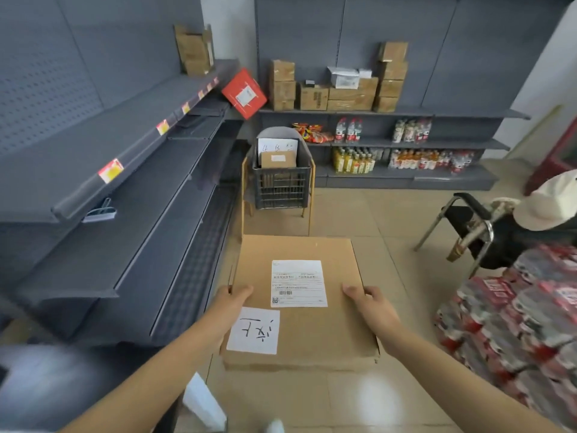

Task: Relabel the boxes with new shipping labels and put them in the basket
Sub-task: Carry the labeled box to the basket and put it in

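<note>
Left hand (pixel 234 295), right hand (pixel 363 297) gripping flat box (pixel 312 326) edges, thumbs on top

A box (pixel 312 335) sits between 2 hands, left hand (pixel 232 300) and right hand (pixel 368 303); ahead, a basket (pixel 281 187) on a chair (pixel 307 164); shelves (pixel 125 189) left.

Box (pixel 299 307) I'm holding is plain brown cardboard, white shipping label (pixel 298 283) with black print, plus a white slip (pixel 253 330) with black handwriting. Basket (pixel 282 189) ahead is dark grey grid mesh; shelving (pixel 131 170) is dark grey with yellow-red price tags (pixel 110 170). One red box (pixel 244 93) with a white label, floor (pixel 359 214) beige tile.
</note>
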Demonstrator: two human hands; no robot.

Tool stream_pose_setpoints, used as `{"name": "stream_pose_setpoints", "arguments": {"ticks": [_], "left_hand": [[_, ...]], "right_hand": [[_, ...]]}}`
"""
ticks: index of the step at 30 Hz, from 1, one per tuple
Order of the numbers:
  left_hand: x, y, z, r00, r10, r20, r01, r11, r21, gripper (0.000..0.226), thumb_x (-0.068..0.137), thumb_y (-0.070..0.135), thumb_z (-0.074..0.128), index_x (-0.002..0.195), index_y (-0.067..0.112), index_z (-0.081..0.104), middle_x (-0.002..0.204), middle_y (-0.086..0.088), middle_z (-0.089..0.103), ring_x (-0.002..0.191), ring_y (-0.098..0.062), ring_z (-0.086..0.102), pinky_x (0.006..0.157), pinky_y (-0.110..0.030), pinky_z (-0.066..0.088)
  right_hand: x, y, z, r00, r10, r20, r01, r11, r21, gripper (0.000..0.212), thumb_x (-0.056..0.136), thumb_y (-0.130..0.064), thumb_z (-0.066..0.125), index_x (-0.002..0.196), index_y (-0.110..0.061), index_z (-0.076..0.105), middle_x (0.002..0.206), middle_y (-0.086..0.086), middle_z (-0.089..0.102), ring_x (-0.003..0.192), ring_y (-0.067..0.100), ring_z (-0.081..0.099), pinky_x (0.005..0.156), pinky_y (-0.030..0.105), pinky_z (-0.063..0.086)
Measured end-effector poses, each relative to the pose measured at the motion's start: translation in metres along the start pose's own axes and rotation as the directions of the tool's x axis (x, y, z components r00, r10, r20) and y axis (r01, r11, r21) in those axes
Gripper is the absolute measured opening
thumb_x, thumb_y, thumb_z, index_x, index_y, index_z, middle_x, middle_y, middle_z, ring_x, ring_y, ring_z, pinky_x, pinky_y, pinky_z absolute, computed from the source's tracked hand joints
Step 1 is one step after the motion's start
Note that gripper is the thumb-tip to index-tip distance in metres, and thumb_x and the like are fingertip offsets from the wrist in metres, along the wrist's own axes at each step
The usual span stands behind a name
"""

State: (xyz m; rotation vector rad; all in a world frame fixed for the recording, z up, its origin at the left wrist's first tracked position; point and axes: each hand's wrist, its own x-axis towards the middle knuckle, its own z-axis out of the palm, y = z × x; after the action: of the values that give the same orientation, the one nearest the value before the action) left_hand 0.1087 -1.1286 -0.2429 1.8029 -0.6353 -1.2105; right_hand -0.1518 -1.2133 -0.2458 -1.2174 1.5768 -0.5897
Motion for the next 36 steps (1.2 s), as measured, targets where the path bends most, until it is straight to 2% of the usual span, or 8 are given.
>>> {"name": "stream_pose_setpoints", "arguments": {"ticks": [5,10,15,18,24,28,31,36], "left_hand": [[0.090,0.048,-0.009,0.999,0.016,0.042,-0.015,0.999,-0.040,0.043,0.091,0.042,0.058,0.123,0.016,0.046,0.093,-0.008,0.075,0.077,-0.026,0.074,0.078,-0.046,0.059],[0.170,0.112,-0.019,0.993,0.103,0.058,-0.100,0.993,-0.055,0.028,0.094,0.035,0.056,0.115,0.018,0.052,0.093,0.000,0.074,0.079,-0.018,0.073,0.066,-0.030,0.055],[0.241,0.158,-0.013,0.994,0.108,0.023,-0.106,0.992,-0.063,0.032,0.093,0.036,0.058,0.119,0.020,0.053,0.109,-0.001,0.069,0.099,-0.023,0.066,0.093,-0.043,0.051],[0.289,0.180,-0.007,0.997,0.068,0.021,-0.067,0.997,-0.048,0.042,0.091,0.040,0.059,0.125,0.017,0.052,0.114,-0.006,0.067,0.102,-0.028,0.065,0.096,-0.048,0.049],[0.395,0.224,0.013,0.999,0.029,-0.040,-0.031,0.998,-0.056,0.043,0.090,0.043,0.059,0.122,0.016,0.047,0.109,-0.008,0.067,0.095,-0.028,0.067,0.089,-0.047,0.053],[0.450,0.257,0.019,0.999,0.006,-0.054,-0.009,0.998,-0.059,0.034,0.091,0.040,0.059,0.114,0.015,0.050,0.095,-0.009,0.072,0.076,-0.024,0.073,0.066,-0.036,0.057],[0.495,0.282,0.016,0.997,-0.001,-0.075,-0.005,0.997,-0.076,0.037,0.091,0.040,0.059,0.116,0.016,0.049,0.099,-0.009,0.071,0.083,-0.027,0.072,0.076,-0.041,0.058],[0.563,0.316,0.007,0.995,-0.033,-0.098,0.023,0.994,-0.104,0.043,0.093,0.039,0.057,0.124,0.012,0.048,0.102,-0.010,0.070,0.082,-0.026,0.072,0.061,-0.031,0.054]], "right_hand": [[0.080,-0.056,0.017,1.000,-0.004,0.001,0.004,1.000,0.007,0.058,0.083,-0.057,0.059,0.129,-0.023,0.048,0.112,0.000,0.060,0.098,0.019,0.058,0.072,0.030,0.044],[0.155,-0.126,0.031,0.998,-0.050,-0.022,0.050,0.999,-0.011,0.058,0.083,-0.059,0.059,0.128,-0.024,0.048,0.102,-0.006,0.058,0.091,0.015,0.057,0.064,0.027,0.043],[0.226,-0.166,0.043,1.000,-0.030,-0.010,0.030,0.999,0.012,0.060,0.083,-0.059,0.058,0.130,-0.023,0.048,0.113,-0.001,0.059,0.101,0.020,0.058,0.076,0.032,0.045],[0.275,-0.187,0.049,1.000,-0.012,-0.002,0.012,1.000,0.007,0.062,0.083,-0.060,0.057,0.131,-0.023,0.046,0.113,0.000,0.059,0.101,0.021,0.057,0.077,0.033,0.045],[0.390,-0.232,0.058,1.000,-0.009,0.022,0.009,1.000,0.023,0.059,0.085,-0.057,0.057,0.131,-0.022,0.045,0.111,0.000,0.057,0.097,0.020,0.056,0.073,0.032,0.042],[0.459,-0.267,0.061,0.997,-0.023,0.069,0.022,1.000,0.020,0.061,0.085,-0.057,0.057,0.132,-0.020,0.044,0.116,0.002,0.058,0.100,0.020,0.058,0.077,0.033,0.046],[0.508,-0.300,0.073,0.994,-0.037,0.099,0.036,0.999,0.014,0.057,0.087,-0.053,0.057,0.131,-0.017,0.046,0.114,0.002,0.059,0.096,0.019,0.059,0.075,0.033,0.047],[0.575,-0.342,0.097,0.991,-0.064,0.118,0.066,0.998,-0.010,0.053,0.088,-0.049,0.059,0.128,-0.015,0.050,0.106,0.000,0.058,0.086,0.011,0.058,0.063,0.025,0.044]]}}
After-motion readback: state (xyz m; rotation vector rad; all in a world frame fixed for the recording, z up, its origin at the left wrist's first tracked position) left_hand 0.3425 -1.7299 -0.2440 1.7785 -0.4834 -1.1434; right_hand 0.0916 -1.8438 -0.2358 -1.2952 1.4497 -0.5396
